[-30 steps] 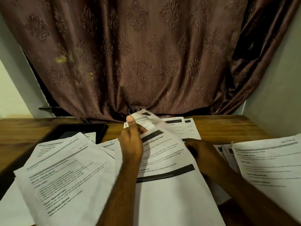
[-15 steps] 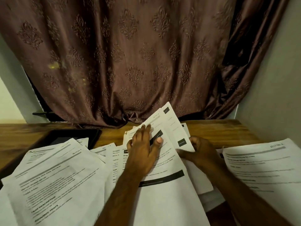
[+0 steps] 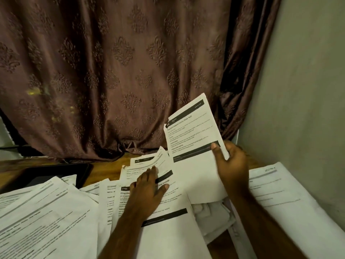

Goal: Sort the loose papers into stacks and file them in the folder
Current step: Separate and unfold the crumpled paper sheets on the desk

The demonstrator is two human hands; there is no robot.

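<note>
Brown curtain point(image 3: 115, 71) behind; right hand point(image 3: 232, 165) pinches a raised sheet point(image 3: 194, 139) at centre right, left hand point(image 3: 149, 189) flat, fingers spread, on the centre pile point(image 3: 164, 230).

The right hand point(image 3: 232, 165) is gripping a lifted sheet point(image 3: 192, 139); the left hand point(image 3: 147, 191) is pressing flat on the middle stack point(image 3: 168, 230).

A wooden surface point(image 3: 110, 168) carries the lot — brown, with its grain showing only in a strip along the back. Loose printed papers point(image 3: 56, 212) lie fanned and overlapping across most of it, from the left edge to the right wall. A dark flat tablet-like slab point(image 3: 56, 174) rests at back left, its near edge tucked under the sheets.
</note>
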